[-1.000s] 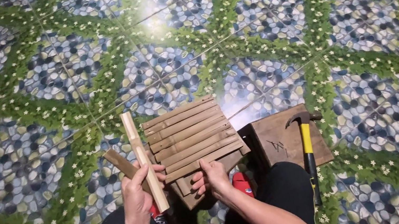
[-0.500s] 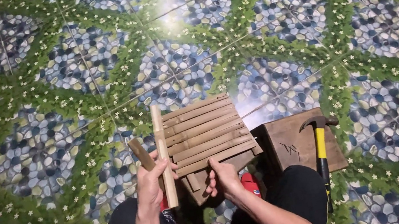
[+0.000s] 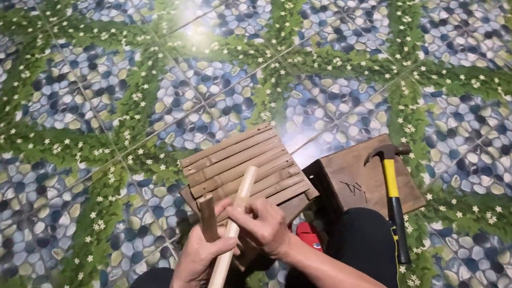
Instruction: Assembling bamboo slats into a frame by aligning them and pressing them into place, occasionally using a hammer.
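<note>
Hands meet over a half-built slatted panel of pale brown bamboo strips [image 3: 242, 166], which lies on a glossy tiled floor printed with blue pebbles and green leaves [image 3: 61, 127]. The person, seated with dark-trousered knees drawn up, works directly above the panel's near edge.

Left of the panel's near corner, the left hand [image 3: 202, 255] is closed around a long pale round bamboo stick [image 3: 230, 237] and, as far as can be seen, also clasps a short darker stub of wood [image 3: 207, 217] that stands upright beside it. Just to the right, the right hand [image 3: 262, 225] has its fingers pressed together on the stick's middle.

The stick's long axis runs on a diagonal: its lower end points down towards the person's lap, its upper end up and to the right, across the panel's nearest slats.

By the look of it, about seven slats are already laid side by side, while the stick in hand is not yet set in place.

Right of the panel, a brown square wooden board [image 3: 361, 182] rests on the floor, and a claw hammer with a yellow and black handle [image 3: 393, 194] lies across it, unheld, head away from the person.
</note>
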